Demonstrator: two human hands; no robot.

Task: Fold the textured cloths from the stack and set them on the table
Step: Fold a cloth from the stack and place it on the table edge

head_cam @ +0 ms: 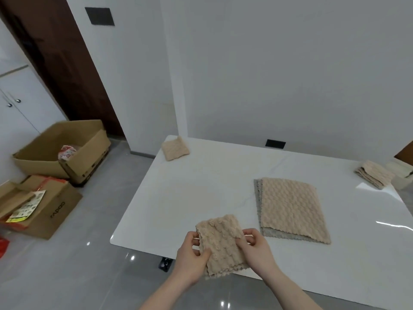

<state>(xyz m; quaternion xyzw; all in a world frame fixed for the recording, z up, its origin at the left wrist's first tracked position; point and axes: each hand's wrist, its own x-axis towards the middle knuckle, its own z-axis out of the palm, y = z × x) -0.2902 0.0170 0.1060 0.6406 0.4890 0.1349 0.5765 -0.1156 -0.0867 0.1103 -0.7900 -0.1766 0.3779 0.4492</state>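
A folded beige textured cloth (pixel 220 242) is held over the near edge of the white table (pixel 201 189). My left hand (pixel 192 257) grips its left side, thumb on top. My right hand (pixel 254 245) pinches its right side. To the right lies the flat stack of unfolded cloths (pixel 292 209), beige on top with grey beneath. One folded beige cloth (pixel 175 148) sits at the table's far left corner. A pile of folded cloths (pixel 374 174) rests at the far right edge.
Open cardboard boxes (pixel 62 151) and a flatter box with papers (pixel 38 204) stand on the grey floor to the left. A white wall backs the table, with a black socket (pixel 275 144) near its far edge. A pale object (pixel 402 175) sits beyond the right pile.
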